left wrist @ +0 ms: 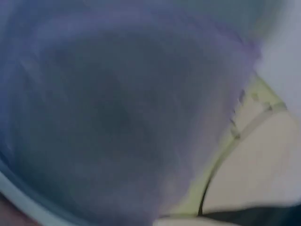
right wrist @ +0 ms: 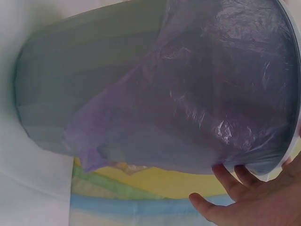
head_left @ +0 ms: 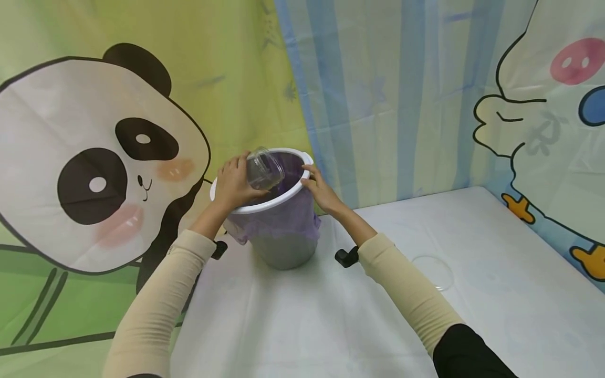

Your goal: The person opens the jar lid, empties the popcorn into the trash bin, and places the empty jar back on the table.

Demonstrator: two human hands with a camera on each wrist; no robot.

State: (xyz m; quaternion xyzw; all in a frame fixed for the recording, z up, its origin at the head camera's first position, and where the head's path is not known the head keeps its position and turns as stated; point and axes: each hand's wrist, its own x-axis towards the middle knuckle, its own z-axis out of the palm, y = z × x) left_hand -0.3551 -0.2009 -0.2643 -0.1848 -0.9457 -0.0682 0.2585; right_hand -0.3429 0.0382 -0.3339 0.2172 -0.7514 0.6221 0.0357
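A grey trash bin [head_left: 283, 252] with a white rim stands on the white table, lined with a thin purple bag [right wrist: 225, 94] folded over its outside. My left hand [head_left: 235, 181] holds a clear plastic jar [head_left: 264, 169] tilted at the bin's mouth. No contents can be made out in the jar. On the far right side of the bin, my right hand [head_left: 321, 190] grips the white rim, with some fingers against the bag below it in the right wrist view. The left wrist view is filled by the blurred bin and bag; the jar is hidden there.
A clear round lid or ring [head_left: 432, 273] lies on the white table [head_left: 331, 325], near the right forearm. Behind the bin hangs a printed curtain [head_left: 368, 105] with a panda and other cartoon figures, close to the table's back edge.
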